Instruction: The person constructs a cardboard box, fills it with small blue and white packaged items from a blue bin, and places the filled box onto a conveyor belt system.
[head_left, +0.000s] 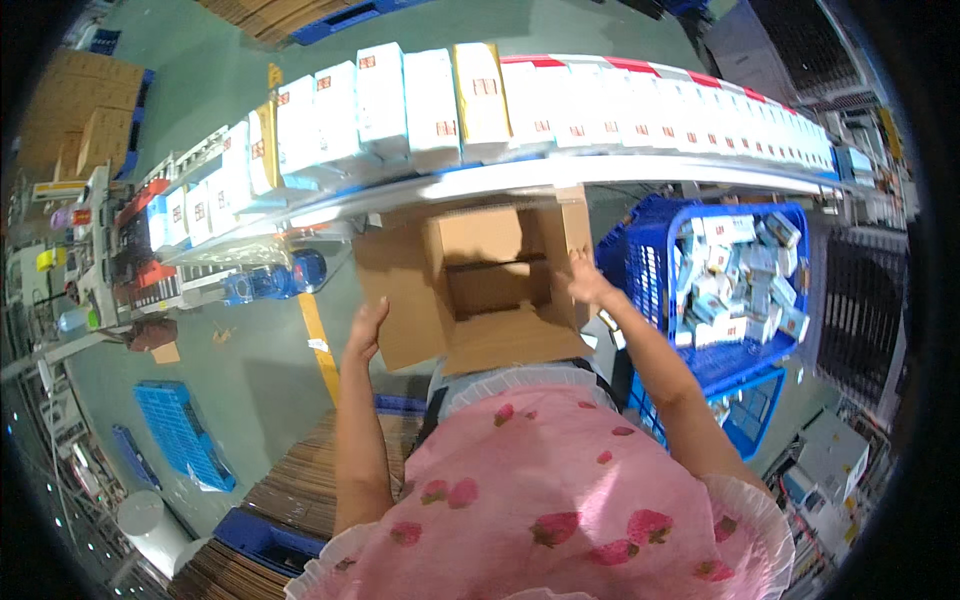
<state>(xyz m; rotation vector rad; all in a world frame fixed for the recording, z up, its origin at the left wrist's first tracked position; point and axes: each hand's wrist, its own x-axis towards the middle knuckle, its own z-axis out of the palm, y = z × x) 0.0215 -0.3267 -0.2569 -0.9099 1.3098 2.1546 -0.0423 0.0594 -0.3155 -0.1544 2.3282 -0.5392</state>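
An open cardboard box (499, 289) stands before me, its flaps folded outward and its inside showing bare cardboard. My left hand (366, 330) is beside the outer edge of the left flap (401, 296), thumb raised and apart from the fingers, with no object seen in it. On the other side, my right hand (587, 279) rests with spread fingers against the right flap (576, 232). The front flap (514, 341) folds down toward my body. Just beyond the box, white packages (431, 105) stand in a long row on a conveyor (517, 174).
To the right, a blue plastic basket (652, 277) holds many small boxes (739, 277), above another blue crate (757, 420). Flattened cardboard (300, 480) is stacked on a blue pallet (262, 536) at left. A blue motor (277, 279) sits under the conveyor. Another blue pallet (184, 435) lies on the floor.
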